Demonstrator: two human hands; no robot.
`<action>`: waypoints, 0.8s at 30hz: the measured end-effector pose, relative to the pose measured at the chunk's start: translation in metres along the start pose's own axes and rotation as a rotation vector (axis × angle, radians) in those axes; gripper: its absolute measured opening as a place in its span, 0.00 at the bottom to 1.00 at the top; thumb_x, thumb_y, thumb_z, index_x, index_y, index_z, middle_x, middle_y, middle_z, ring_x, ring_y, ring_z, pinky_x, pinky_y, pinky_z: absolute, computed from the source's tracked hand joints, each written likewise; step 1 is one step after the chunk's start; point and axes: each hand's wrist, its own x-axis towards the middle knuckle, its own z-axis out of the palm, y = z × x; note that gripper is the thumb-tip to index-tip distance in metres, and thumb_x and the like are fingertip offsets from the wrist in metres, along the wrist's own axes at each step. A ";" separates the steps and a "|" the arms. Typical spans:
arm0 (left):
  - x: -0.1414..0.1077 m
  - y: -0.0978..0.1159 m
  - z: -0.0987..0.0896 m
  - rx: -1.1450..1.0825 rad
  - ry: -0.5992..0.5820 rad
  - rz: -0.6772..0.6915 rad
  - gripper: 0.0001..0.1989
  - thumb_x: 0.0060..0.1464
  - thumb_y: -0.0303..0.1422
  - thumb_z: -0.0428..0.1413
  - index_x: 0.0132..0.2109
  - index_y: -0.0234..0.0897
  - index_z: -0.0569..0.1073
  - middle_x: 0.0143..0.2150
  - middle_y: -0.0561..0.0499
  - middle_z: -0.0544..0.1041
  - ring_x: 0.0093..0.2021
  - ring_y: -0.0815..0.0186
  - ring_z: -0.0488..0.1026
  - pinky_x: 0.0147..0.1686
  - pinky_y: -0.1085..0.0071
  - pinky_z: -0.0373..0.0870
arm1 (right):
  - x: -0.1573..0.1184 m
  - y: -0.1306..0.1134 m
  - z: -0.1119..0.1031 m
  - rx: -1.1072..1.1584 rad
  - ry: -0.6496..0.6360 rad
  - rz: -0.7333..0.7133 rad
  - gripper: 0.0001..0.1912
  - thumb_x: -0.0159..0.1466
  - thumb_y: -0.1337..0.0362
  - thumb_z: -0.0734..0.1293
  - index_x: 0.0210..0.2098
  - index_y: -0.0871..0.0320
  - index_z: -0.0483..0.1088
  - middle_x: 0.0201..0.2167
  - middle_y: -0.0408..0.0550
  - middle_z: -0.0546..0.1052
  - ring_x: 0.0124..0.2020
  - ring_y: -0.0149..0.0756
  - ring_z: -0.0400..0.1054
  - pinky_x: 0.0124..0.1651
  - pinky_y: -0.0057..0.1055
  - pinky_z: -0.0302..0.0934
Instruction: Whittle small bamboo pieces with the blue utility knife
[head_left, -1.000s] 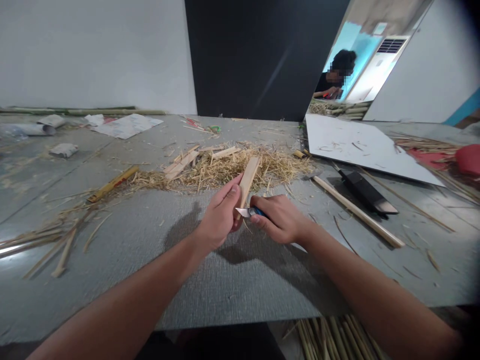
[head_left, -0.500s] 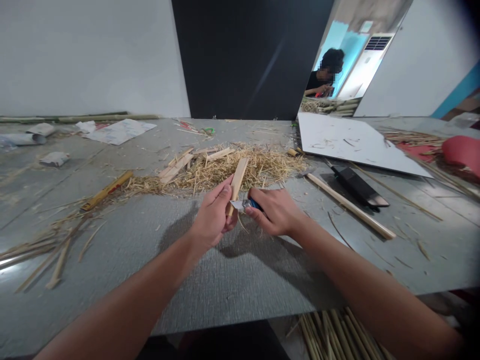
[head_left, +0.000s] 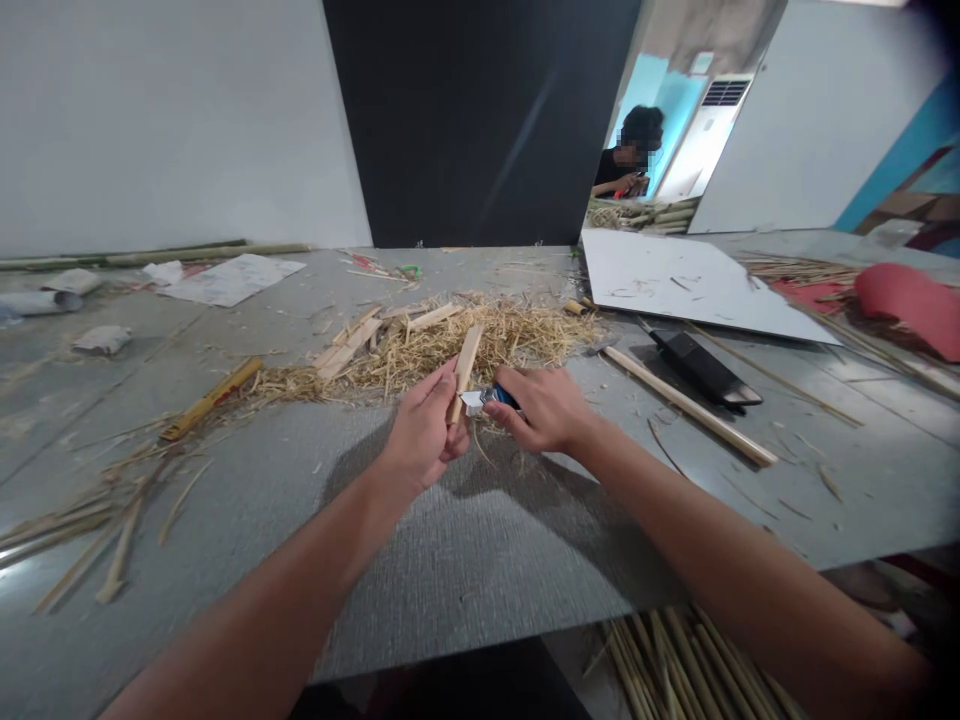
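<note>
My left hand [head_left: 426, 425] is closed round the lower part of a flat, pale strip of wood [head_left: 470, 352], perhaps bamboo, which tilts up and away from me. In my right hand [head_left: 551, 408] is a utility knife [head_left: 501, 398] with a blue handle. Its blade points left and lies against the strip, close to my left thumb. Just beyond both hands a heap of straw-coloured shavings [head_left: 517, 335] covers the tabletop. Several pale flat wood pieces [head_left: 352, 345] lie on the heap's left side.
On the right lie a pale stick [head_left: 690, 408], a black case [head_left: 701, 365] and a white board [head_left: 697, 285]. A yellow tool [head_left: 212, 400] rests at left. Bundled canes [head_left: 675, 665] show below the table's front edge. Beyond the panels, another person [head_left: 634, 155] is at work.
The view has turned slightly to the right. The knife blade now lies a little more level across the strip. Both hands keep their holds.
</note>
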 end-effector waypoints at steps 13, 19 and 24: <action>0.002 -0.009 -0.004 -0.026 -0.001 -0.028 0.22 0.62 0.39 0.51 0.61 0.37 0.64 0.13 0.63 0.56 0.12 0.75 0.47 0.11 0.80 0.47 | -0.002 0.015 -0.008 0.060 0.115 0.246 0.24 0.70 0.45 0.48 0.40 0.58 0.63 0.28 0.51 0.73 0.28 0.41 0.64 0.28 0.32 0.43; 0.003 -0.010 -0.001 -0.058 0.092 -0.055 0.19 0.61 0.39 0.52 0.57 0.41 0.66 0.14 0.63 0.57 0.11 0.75 0.49 0.10 0.81 0.47 | -0.011 -0.012 -0.004 0.194 -0.040 -0.088 0.20 0.72 0.51 0.49 0.45 0.59 0.63 0.36 0.52 0.75 0.34 0.40 0.67 0.32 0.32 0.48; 0.004 -0.007 0.000 -0.065 0.148 -0.037 0.17 0.60 0.39 0.53 0.54 0.39 0.69 0.13 0.63 0.57 0.10 0.76 0.50 0.10 0.81 0.49 | -0.013 -0.027 0.000 0.196 -0.113 -0.215 0.19 0.72 0.52 0.50 0.43 0.59 0.63 0.37 0.52 0.75 0.33 0.38 0.67 0.31 0.32 0.46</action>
